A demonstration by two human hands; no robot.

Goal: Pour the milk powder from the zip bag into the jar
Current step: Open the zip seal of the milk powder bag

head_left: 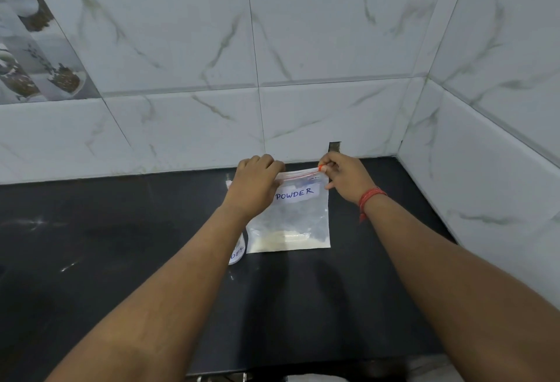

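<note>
A clear zip bag (291, 221) stands upright on the black counter (121, 260), with a white label reading "POWDER" and pale powder settled along its bottom. My left hand (256, 183) pinches the left end of its red zip strip. At the right end of the strip my right hand (345, 177) pinches the top corner. The jar (237, 252) stands just left of the bag; my left forearm hides most of it, leaving only its lower part with a bit of label showing.
White marble-look tiled walls (303, 48) rise directly behind the counter and along the right side (485, 139), forming a corner. A small dark cut-out (335, 146) sits in the back wall above the bag. The counter's front edge (303, 372) runs near the bottom of the view.
</note>
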